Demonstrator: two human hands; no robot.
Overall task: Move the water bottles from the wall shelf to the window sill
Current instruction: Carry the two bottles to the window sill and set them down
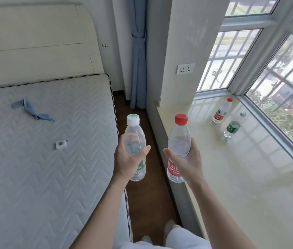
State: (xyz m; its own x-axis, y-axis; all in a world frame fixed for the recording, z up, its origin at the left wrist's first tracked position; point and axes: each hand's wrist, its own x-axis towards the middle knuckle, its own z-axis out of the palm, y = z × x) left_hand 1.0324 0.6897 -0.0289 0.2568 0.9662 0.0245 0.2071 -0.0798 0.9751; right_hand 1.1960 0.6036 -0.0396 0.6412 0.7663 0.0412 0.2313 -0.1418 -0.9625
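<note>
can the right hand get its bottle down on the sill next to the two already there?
Probably yes. The right hand holds the red-capped bottle at the sill's near edge, and the sill between it and the two standing bottles is bare. It is a forward reach, though.

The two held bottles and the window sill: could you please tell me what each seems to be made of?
Left bottle: clear thin plastic, glossy; the hand shows through it, white cap, green label.
Right bottle: the same clear plastic, red cap, red label.
Sill: probably polished stone or tile, cream; it mirrors the window bars, though the exact material is unclear.
</note>
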